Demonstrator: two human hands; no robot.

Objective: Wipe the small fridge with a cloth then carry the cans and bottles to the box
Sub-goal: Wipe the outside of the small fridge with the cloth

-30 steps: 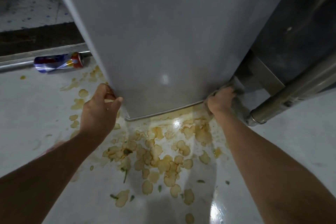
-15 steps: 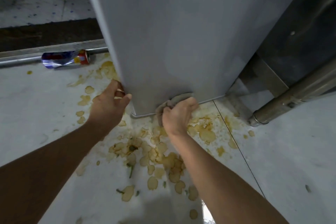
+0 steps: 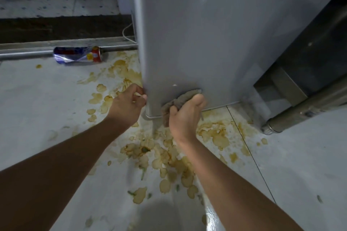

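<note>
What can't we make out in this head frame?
- Fridge: top cut off by the upper frame edge.
- Cloth: mostly covered by the right hand.
- Left hand: fingertips hidden behind the fridge's corner edge.
- Can: crushed, label too blurred to read.
- Box and bottles: out of view.

1. The floor [image 3: 47,103] is pale grey and glossy, with many yellow-brown stains [image 3: 169,157].
2. A metal pipe [image 3: 24,55] lies along a dark strip [image 3: 62,28] at the back.
3. A dark metal cabinet [image 3: 309,47] stands at the right.
</note>
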